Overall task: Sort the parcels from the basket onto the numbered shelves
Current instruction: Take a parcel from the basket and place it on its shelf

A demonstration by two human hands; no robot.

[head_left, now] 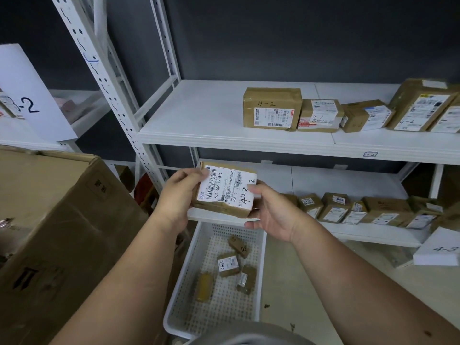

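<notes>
Both bare forearms reach up from 6 o'clock, left hand & right hand pinching opposite edges of small brown cardboard parcel w/ white label above white perforated plastic basket; prob. light, stiff, best gripped by edges.

Parcels on white shelf

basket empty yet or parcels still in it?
Not empty. The white basket on the floor holds four small brown parcels; a fifth parcel, marked 4-2, is out of it, held in both hands.
</notes>
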